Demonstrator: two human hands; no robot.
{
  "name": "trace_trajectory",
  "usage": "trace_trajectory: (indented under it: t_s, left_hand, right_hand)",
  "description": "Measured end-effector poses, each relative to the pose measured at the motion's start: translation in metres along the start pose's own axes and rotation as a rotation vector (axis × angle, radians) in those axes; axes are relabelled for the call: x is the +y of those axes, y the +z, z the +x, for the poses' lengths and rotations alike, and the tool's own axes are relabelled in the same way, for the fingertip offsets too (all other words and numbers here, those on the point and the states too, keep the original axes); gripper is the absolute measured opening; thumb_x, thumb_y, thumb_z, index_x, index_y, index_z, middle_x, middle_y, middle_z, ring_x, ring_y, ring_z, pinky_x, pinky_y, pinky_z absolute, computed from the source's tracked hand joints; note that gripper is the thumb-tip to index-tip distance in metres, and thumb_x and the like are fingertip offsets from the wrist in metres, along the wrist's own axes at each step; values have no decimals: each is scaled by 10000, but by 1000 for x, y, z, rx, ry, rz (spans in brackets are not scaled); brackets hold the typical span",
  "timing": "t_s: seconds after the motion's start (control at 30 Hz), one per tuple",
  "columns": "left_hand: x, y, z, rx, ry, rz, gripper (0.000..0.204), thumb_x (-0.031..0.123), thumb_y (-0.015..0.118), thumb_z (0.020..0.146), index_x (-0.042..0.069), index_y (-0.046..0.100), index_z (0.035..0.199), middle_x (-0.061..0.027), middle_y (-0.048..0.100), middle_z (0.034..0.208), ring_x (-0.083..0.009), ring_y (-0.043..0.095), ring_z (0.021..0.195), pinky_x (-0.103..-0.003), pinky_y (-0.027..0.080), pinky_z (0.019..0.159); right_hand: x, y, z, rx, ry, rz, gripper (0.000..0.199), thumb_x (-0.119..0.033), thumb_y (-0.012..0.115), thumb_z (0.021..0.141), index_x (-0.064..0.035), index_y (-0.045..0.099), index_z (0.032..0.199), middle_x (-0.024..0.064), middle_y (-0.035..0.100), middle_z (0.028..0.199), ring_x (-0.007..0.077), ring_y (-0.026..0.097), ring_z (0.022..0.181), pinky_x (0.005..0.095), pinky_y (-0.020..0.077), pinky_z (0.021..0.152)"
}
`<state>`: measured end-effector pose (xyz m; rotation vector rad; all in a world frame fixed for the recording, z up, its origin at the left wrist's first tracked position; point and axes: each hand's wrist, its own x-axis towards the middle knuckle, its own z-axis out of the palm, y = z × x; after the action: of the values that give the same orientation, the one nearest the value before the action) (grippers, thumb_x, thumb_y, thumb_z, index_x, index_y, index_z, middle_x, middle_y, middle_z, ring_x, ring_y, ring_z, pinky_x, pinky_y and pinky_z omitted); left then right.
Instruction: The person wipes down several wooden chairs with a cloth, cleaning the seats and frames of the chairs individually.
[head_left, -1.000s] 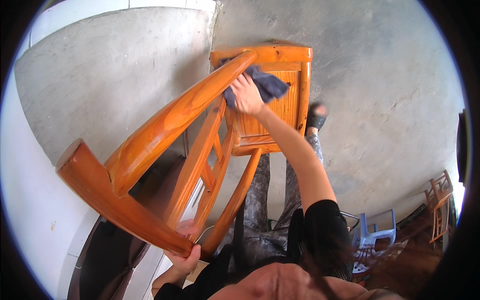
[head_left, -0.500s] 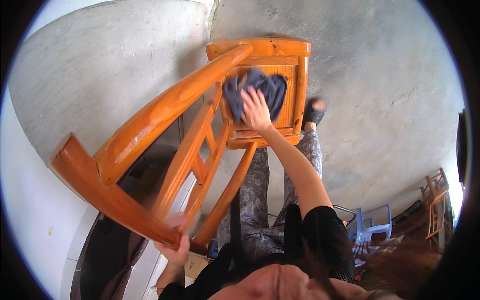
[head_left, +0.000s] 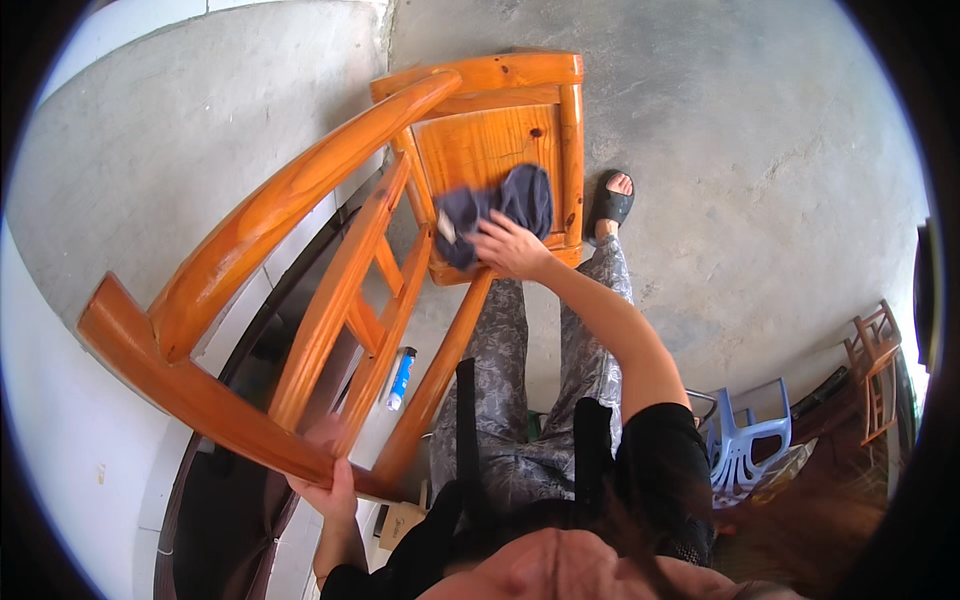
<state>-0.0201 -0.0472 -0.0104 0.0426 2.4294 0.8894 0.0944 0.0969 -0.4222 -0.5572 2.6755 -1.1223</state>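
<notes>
Landmark = orange wooden chair [head_left: 480, 140], seat facing up at the camera, backrest on its left side.

Left hand [head_left: 328, 490]: at the near end of the chair's top rail [head_left: 205, 395]. Grip is clamped on the rail, thumb on this side, fingers wrapping past it, slightly blurred.

Right hand [head_left: 510, 248]: over the near part of the chair's seat, on a dark blue-grey cloth [head_left: 525, 195]. Fingers stretched across the cloth; can't tell if the grip pinches any of it. Cloth is bunched against the seat panel, left end close to the backrest, partly blurred.

Around the chair:
- Black sandal [head_left: 612, 205] on a foot, just right of the seat.
- Grey patterned trousers [head_left: 500, 345] on the near side.
- Blue-and-white cylinder [head_left: 401, 380] visible between backrest slat and near post.
- Carton [head_left: 400, 524] near the lower end of that post.
- Blue plastic chair [head_left: 752, 437] and small brown wooden chair [head_left: 876, 372], both well off to its near right.

Floor [head_left: 730, 130] under the chair is grey, with scuffs.
</notes>
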Motion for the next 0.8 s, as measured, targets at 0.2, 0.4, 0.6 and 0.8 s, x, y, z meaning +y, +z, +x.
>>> trace_trajectory:
  t_s: [0.2, 0.4, 0.6, 0.8]
  left_hand:
    - [-1, 9, -6, 93, 0, -60, 468, 26, 455, 716, -48, 347, 1166, -175, 524, 1028, -323, 482, 1051, -438, 324, 971]
    - [4, 11, -1, 33, 15, -31, 491, 55, 502, 736, -25, 332, 1189, -183, 528, 1042, -305, 486, 1051, -420, 325, 967]
    - [-1, 11, 0, 37, 59, -49, 419, 31, 464, 737, -44, 390, 1142, -168, 526, 1048, -315, 478, 1064, -436, 320, 982]
    - [12, 17, 2, 21, 16, -27, 419, 102, 497, 767, -35, 390, 1148, -173, 524, 1053, -311, 479, 1055, -437, 327, 974]
  right_hand:
    - [114, -72, -35, 164, 138, -263, 242, -250, 510, 794, -200, 531, 1030, -38, 485, 1212, 167, 380, 1187, 402, 252, 1035]
    - [74, -39, -37, 616, 669, -109, 318, -202, 584, 738, -34, 508, 997, 122, 457, 1146, 346, 329, 1185, 518, 238, 1017]
    - [-33, 13, -74, 307, 762, 164, 346, -110, 609, 653, -28, 501, 971, 116, 436, 1175, 378, 312, 1181, 557, 144, 1018]
    - [-66, 2, 47, -26, 226, 762, 437, -438, 311, 916, -131, 571, 1085, -28, 518, 1207, 210, 374, 1192, 454, 172, 1030]
